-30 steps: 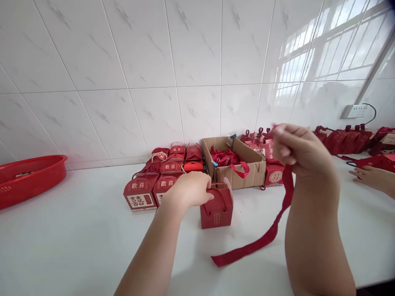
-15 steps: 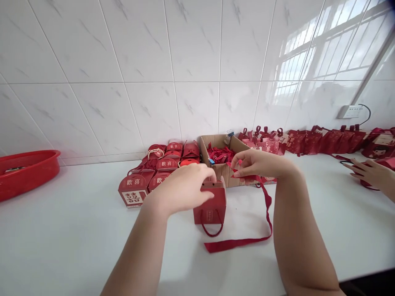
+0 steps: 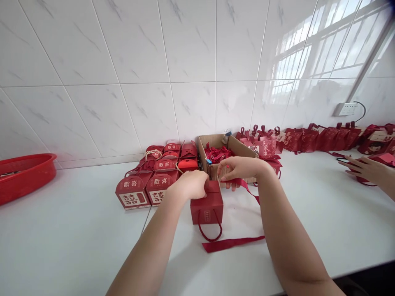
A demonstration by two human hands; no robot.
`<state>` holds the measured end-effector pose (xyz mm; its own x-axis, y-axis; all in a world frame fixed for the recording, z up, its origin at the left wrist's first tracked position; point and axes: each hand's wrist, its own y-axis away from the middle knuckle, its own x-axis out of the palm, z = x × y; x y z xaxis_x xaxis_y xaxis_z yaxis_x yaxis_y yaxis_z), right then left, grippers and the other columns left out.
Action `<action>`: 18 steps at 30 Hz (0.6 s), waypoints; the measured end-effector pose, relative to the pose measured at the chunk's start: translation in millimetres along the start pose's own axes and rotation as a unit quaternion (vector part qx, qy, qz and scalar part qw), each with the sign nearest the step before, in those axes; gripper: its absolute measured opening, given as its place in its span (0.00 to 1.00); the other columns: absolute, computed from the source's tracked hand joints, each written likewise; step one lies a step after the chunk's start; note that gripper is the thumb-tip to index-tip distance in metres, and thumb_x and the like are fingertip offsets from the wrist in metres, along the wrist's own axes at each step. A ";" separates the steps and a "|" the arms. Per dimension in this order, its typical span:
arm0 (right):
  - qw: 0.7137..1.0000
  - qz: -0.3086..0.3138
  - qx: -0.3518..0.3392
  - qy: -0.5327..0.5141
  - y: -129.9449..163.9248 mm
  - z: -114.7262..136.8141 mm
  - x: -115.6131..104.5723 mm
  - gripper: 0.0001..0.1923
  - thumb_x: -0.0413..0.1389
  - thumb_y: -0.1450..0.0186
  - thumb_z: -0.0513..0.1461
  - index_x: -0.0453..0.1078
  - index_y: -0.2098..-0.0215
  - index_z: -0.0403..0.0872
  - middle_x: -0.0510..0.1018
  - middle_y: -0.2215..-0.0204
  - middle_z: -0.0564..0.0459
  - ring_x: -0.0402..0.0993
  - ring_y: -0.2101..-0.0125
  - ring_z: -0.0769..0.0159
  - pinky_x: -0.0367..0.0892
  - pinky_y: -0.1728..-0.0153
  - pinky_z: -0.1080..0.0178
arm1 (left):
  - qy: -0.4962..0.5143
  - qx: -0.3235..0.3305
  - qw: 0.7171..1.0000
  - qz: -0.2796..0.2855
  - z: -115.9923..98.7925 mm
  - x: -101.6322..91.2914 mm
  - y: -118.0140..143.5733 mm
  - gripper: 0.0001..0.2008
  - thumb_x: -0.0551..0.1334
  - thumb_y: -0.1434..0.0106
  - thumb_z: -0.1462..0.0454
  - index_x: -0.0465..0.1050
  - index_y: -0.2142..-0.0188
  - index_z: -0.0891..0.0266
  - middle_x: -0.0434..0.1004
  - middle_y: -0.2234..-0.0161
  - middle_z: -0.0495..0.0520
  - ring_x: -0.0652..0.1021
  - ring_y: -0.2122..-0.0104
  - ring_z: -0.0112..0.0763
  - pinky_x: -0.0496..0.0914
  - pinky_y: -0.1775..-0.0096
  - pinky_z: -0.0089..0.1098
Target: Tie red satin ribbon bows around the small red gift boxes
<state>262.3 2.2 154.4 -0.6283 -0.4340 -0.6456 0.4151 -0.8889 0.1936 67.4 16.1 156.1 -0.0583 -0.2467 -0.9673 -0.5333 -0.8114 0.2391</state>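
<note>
While both hands work at the top of the small red gift box [image 3: 206, 205], I read the head view like this: the box stands upright on the white counter [image 3: 77, 238], just in front of the open cardboard box [image 3: 230, 148] of red ribbons. My left hand [image 3: 189, 185] is clamped on the box's top edge from the left side, fingers curled over it. My right hand [image 3: 239, 168] pinches one end of a red ribbon [image 3: 234, 243] at the box's top right corner; from there the ribbon drops down the right side and lies flat on the counter in front of the box. A cord handle loop hangs over the box's front face. Left of the cardboard box sits a cluster of finished red gift boxes [image 3: 145, 193], and more red bags [image 3: 321, 139] line the tiled wall to the right. A red basket [image 3: 24, 174] rests at the far left. Another person's hand [image 3: 362, 168] lies on the counter at the right edge.
</note>
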 end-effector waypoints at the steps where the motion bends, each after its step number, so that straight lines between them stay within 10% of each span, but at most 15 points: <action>1: 1.000 0.001 0.000 -0.007 -1.5 -0.4 0.6 0.08 0.57 0.39 0.41 0.67 0.62 0.46 0.80 0.69 0.50 0.79 0.67 0.62 0.71 0.68 0.63 | 0.000 0.001 1.000 0.001 0.1 0.1 -0.5 0.10 0.59 0.49 0.67 0.69 0.64 0.60 0.75 0.61 0.57 0.76 0.67 0.39 0.66 0.76 0.31; 18: 0.999 0.017 -0.037 -0.012 -0.6 1.5 0.6 0.16 0.55 0.37 0.40 0.65 0.51 0.48 0.80 0.69 0.52 0.78 0.68 0.64 0.72 0.68 0.64 | 0.019 0.007 1.000 0.002 4.1 -0.7 -1.1 0.14 0.60 0.49 0.65 0.70 0.60 0.57 0.76 0.58 0.54 0.76 0.63 0.39 0.67 0.74 0.30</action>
<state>260.7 2.3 155.0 -0.6286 -0.4673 -0.6217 0.4835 -0.8609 0.1582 64.5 19.3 156.2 -0.0275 -0.2702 -0.9624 -0.5455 -0.8027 0.2410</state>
